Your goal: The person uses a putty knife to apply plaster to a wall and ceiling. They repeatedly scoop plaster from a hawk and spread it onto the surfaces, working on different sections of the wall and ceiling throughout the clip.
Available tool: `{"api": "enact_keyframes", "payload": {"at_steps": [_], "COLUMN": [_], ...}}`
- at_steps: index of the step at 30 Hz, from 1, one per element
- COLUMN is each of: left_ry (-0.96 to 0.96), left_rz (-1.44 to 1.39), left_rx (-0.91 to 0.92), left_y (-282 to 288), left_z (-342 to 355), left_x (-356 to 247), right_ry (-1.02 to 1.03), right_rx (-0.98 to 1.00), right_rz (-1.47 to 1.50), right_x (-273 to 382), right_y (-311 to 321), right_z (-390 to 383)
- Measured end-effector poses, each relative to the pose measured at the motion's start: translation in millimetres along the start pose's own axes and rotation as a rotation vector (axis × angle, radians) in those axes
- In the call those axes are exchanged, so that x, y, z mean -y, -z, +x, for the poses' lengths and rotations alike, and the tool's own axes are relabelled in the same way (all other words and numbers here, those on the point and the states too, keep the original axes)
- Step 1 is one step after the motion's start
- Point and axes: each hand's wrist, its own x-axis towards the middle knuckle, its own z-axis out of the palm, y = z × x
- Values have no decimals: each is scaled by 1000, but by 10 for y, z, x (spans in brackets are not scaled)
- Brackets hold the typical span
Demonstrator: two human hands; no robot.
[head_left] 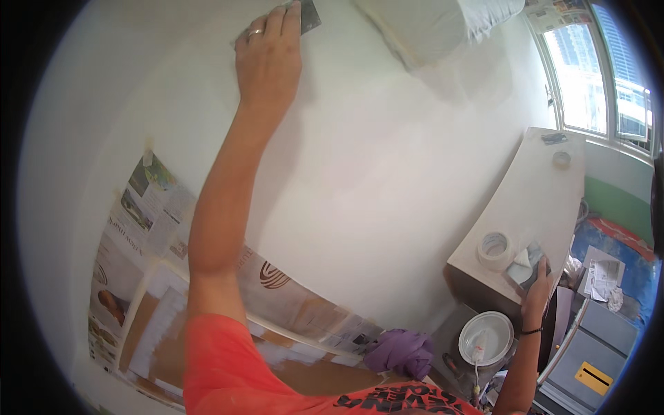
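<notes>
Left arm stretched up, left hand [268, 52] pressed flat, right hand [534, 287] low, grip closed.

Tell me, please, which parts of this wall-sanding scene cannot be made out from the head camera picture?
- Sanding block in the left hand: mostly hidden by the fingers and cut off by the top edge.
- Grey pad in the right hand: shape unclear, partly hidden by the fingers.
- White bucket: contents too small to tell.
- Newspaper taped to the wall: partly hidden by the left forearm.
</notes>
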Motion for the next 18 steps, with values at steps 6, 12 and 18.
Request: {"api": "enact_keyframes", "payload": {"at_steps": [6,12,18], "left_ry": [-18,-25,-12], "left_rz": [394,546,611], "left_rx": [221,317,299], "left_y": [-723,-1100,-1292], "left_z": [756,1034,1033], "left_x": [6,54,132], "right_ry": [110,84,162], "right_rx": [-45,-41,4], "right_rz": [26,5,-23], "right_x": [-190,-203,-192], "right_y": [90,122,102], "right_z": [169,190,179]}}
